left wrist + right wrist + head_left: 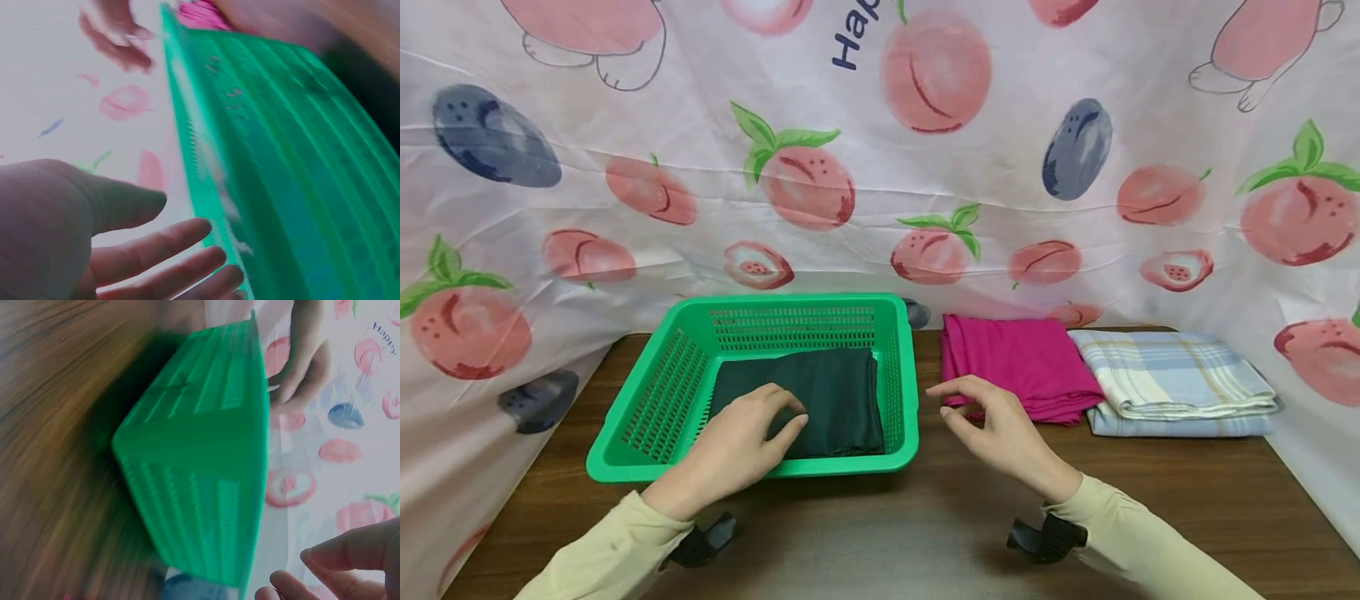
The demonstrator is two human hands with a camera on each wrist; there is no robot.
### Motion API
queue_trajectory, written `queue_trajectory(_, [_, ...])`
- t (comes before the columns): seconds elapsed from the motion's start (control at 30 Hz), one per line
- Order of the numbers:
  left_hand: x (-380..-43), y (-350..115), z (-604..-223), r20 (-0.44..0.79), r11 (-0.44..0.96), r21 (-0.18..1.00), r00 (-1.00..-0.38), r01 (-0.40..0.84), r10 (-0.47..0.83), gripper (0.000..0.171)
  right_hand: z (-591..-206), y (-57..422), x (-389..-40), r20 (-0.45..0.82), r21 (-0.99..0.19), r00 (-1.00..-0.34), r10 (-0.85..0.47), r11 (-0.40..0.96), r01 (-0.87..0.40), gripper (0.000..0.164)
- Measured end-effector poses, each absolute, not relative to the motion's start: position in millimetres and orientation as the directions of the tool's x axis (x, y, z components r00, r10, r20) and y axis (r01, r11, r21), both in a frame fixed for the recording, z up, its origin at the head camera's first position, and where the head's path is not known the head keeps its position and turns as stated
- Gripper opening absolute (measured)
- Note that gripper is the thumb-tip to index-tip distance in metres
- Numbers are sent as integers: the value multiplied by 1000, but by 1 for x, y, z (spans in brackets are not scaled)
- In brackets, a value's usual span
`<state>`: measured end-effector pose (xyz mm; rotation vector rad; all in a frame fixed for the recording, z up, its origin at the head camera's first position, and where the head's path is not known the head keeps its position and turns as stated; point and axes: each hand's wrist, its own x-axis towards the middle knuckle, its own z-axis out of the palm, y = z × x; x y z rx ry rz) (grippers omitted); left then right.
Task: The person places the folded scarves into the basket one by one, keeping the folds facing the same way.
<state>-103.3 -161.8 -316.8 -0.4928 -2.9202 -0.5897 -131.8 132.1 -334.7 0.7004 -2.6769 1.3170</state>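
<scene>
A green plastic basket [912, 392] with slotted walls stands on the table at the left of centre. Inside it, a folded dark green cloth [835, 396] lies flat. Above the basket's front rim hovers my left hand [741, 437], fingers relaxed and holding nothing; in the left wrist view its fingertips overlap the basket's edge. My right hand [1000, 429] is off the basket's right side, in front of a folded magenta cloth [1022, 358]. Its fingers [356, 550] are loosely bent with nothing between them in the right wrist view.
To the right of the magenta cloth lies a folded blue and white plaid cloth [1180, 375]. The brown wooden table [880, 542] is bounded at the back and sides by a white fruit-print curtain [865, 108].
</scene>
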Motion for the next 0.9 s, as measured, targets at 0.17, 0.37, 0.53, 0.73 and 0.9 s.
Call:
queue_trajectory(0.17, [-89,-141,-321,334,850,359,-903,386,269,4,-343,151,-134,281,-695,-902,-329,578,-428,25])
queue_trajectory(0.37, [-74,-115,-328,486,806,295,-807,513,336,6,-351,174,-135,302,-637,-912,-277,653,-409,24])
queue_trajectory(0.53, [-68,-90,-330,575,733,276,-718,621,392,7,-354,193,-135,310,-614,-920,-240,688,-387,25])
queue_trajectory(0.73, [-66,-60,-333,581,664,274,-670,696,463,6,-359,213,-136,301,-597,-931,-205,720,-352,25])
queue_trajectory(0.9, [-66,-42,-342,549,653,293,-682,698,483,9,-364,227,-139,328,-565,-925,-190,745,-354,24])
